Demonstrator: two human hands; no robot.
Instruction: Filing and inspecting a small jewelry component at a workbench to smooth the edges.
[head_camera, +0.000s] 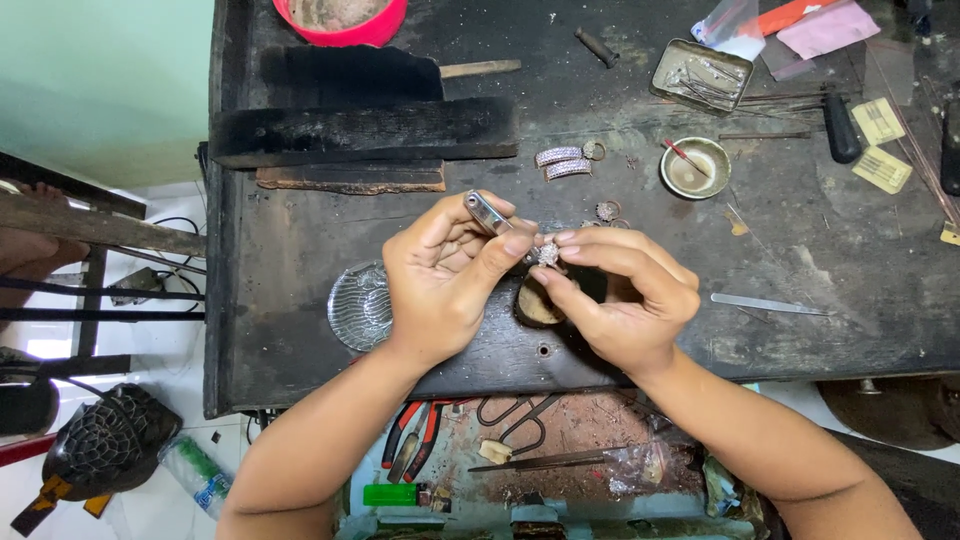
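A: Where is the piece right now?

B: The small stone-set ornament (547, 253) sits pinched between the fingertips of the right hand (620, 300), just above the front edge of the dark workbench (300, 260). The left hand (445, 275) is closed around a small metal tool (487, 211), whose tip I judge is pressed against the ornament.

A: So both hands meet in the middle?

B: Yes, fingertips touching, both clamped on something. Nothing supports the ornament from below except the fingers.

A: What worries you?

B: The grip is tiny. If the tool pushes too hard or skids off, the ornament could pop free and drop into the open drawer (560, 450) below, among pliers (415, 440) and scraps, where it would be hard to find. A slip could also jab a fingertip.

A: Anything else nearby at risk?

B: 2 curved silver bands (562, 162) and a small brass bowl (695, 168) lie further back, well apart from the hands.
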